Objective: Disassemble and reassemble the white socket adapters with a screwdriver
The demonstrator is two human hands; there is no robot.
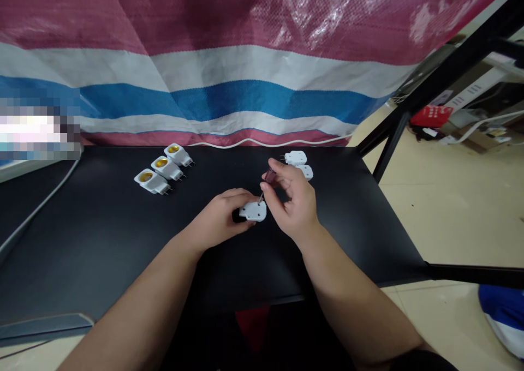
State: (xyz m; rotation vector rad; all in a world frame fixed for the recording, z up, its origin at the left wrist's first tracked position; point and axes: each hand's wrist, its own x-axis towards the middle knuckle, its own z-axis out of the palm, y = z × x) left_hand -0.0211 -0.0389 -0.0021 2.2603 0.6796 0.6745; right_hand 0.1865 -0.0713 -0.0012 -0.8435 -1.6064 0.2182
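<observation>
My left hand (223,218) grips a white plug-in lamp socket (254,211) by its sides, its back face with small screw holes turned up. In my right hand (295,199) is a screwdriver (269,175) with a dark red handle, held between thumb and fingers. The screwdriver's thin shaft slants down, and its tip meets a hole near the socket's far edge. Just beyond my right hand lie two more white sockets (295,157), backs up, one partly covered by the hand.
Three white lamp sockets (164,167) with brass-coloured insides and plug pins stand in a slanted row at the left on the black table (123,251). A white cable (245,141) runs along the back edge before a striped sheet (229,98). A black metal frame (393,136) rises at the right.
</observation>
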